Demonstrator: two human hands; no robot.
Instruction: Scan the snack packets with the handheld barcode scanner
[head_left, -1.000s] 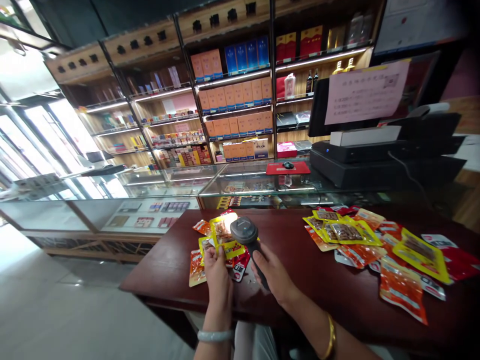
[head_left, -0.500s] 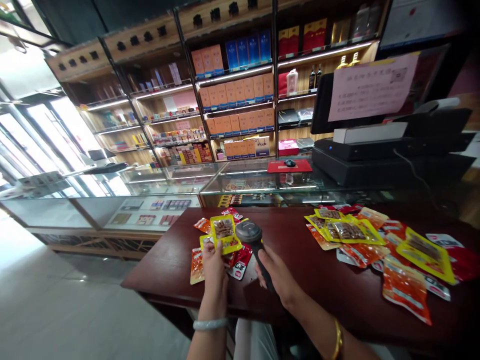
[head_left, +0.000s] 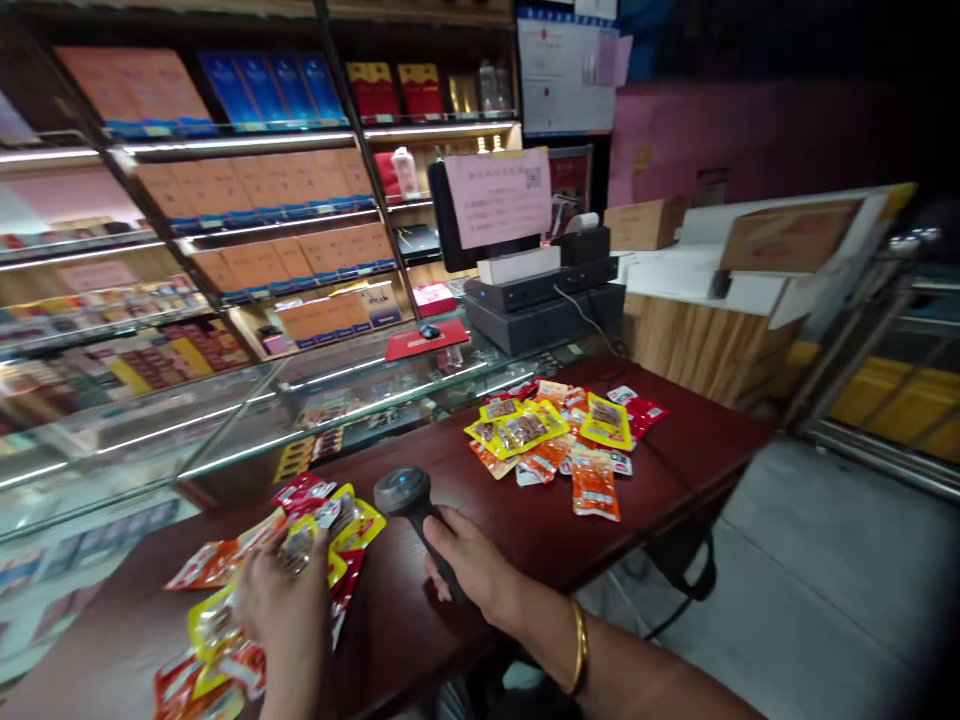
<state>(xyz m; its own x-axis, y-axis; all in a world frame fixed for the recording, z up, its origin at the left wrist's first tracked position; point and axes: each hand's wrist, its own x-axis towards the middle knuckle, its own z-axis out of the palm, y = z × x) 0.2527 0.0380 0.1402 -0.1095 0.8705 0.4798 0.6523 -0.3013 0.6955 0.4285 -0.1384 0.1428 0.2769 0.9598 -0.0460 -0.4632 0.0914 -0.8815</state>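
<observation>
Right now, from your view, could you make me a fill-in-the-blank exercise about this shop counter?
1. The right hand holds the scanner, and a ____-coloured bracelet circles that wrist.
2. The left hand is at the packets on the ____ side of the scanner in this view.
3. The mouse rests on a ____ mat.
4. The paper on the monitor is ____.

Missing words: gold; left; red; pink.
</observation>
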